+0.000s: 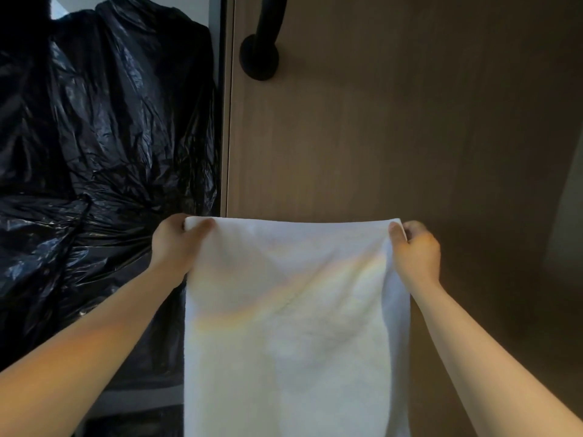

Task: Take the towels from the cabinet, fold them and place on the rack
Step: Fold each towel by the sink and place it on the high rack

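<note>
Before the cabinet door [394, 121], left hand [176, 244] and right hand [415, 252] pinch the hanging towel's [290, 326] top corners.

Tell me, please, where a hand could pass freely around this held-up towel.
Free: above the towel, below the black handle, before the wooden door; also right of the right hand. Crowded: left of the left hand, where black bags bulge close. No flat surface shows.

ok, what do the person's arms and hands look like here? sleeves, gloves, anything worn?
Both hands are bare, with no gloves on the left hand or the right hand. The left forearm and right forearm are uncovered to the frame edge, so no sleeves show. No watch, bracelet, ring or marking is visible, though some fingers are hidden.
</note>
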`<state>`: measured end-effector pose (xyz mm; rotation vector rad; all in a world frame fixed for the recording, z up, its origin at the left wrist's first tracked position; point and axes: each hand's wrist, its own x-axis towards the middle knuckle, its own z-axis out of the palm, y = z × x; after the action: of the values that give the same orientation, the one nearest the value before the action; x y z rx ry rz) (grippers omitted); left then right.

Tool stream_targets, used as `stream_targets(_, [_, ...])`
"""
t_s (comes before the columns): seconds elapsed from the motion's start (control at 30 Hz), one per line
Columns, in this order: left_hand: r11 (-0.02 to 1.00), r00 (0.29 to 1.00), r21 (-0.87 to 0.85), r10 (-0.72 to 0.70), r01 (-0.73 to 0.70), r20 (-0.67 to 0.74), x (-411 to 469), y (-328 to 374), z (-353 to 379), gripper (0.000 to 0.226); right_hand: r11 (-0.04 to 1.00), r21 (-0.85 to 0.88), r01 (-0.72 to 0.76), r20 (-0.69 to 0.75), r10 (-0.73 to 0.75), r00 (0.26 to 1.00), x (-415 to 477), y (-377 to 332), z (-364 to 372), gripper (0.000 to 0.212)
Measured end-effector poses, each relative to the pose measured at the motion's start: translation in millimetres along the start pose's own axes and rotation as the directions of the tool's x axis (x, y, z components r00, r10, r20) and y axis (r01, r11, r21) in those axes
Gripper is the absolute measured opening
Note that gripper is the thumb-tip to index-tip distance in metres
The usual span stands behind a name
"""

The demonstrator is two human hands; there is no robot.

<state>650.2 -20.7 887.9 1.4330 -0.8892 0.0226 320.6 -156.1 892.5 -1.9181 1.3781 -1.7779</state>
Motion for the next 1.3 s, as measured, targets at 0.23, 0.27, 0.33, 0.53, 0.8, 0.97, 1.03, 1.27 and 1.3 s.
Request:
stream_targets(0.23, [0.994, 0.999, -0.101, -0.032, 0.034, 0.024, -17.2, 3.3, -1.5, 0.008, 0.998, 0.035, 0.052, -0.086, -0.049, 0.995, -18.3, -1.3, 0.4, 0.024])
stream_targets(0.27, [0.99, 0.998, -0.131, -0.049, 0.054, 0.04, -21.1, 5.2, -1.8, 0.013, 0.996, 0.062, 0.067, -0.093, -0.061, 0.994, -21.8, -3.5, -0.6, 0.024])
stream_targets(0.33, [0.978, 0.995, -0.191, -0.067, 0.079, 0.068, -30.7, 10.6, -1.6, 0.016, 0.986, 0.14, 0.086, -0.096, -0.073, 0.993, -29.2, -9.1, -2.2, 0.023])
stream_targets(0.53, [0.959, 0.993, -0.281, -0.003, 0.037, 0.12, -60.9, 38.9, 4.6, 0.012, 0.936, 0.349, 0.051, -0.094, -0.019, 0.995, -50.4, -37.8, -4.4, 0.025])
stream_targets(0.8, [0.89, 0.948, -0.417, -0.047, 0.183, 0.316, -90.5, 48.5, 17.7, 0.01, 0.911, 0.391, 0.129, -0.052, -0.118, 0.992, -90.5, -65.5, 2.0, 0.025])
stream_targets(0.97, [0.894, 0.897, -0.325, -0.16, 0.309, 0.412, -128.7, 19.0, 30.1, 0.013, 0.953, 0.274, 0.13, 0.175, -0.182, 0.968, -133.1, -49.9, 22.5, 0.021])
stream_targets(1.03, [0.884, 0.873, -0.291, -0.218, 0.366, 0.436, -142.6, 4.7, 30.2, 0.011, 0.952, 0.301, 0.049, 0.255, -0.13, 0.958, -151.2, -42.6, 28.0, 0.023])
stream_targets(1.27, [0.793, 0.782, -0.251, -0.397, 0.556, 0.48, -182.6, -39.0, 21.3, 0.012, 0.878, 0.354, -0.323, 0.46, 0.137, 0.877, -199.7, -15.0, 39.0, 0.017])
stream_targets(1.3, [0.767, 0.766, -0.265, -0.413, 0.584, 0.492, -187.5, -42.9, 19.6, 0.014, 0.847, 0.367, -0.386, 0.493, 0.175, 0.852, -204.9, -11.8, 39.3, 0.012])
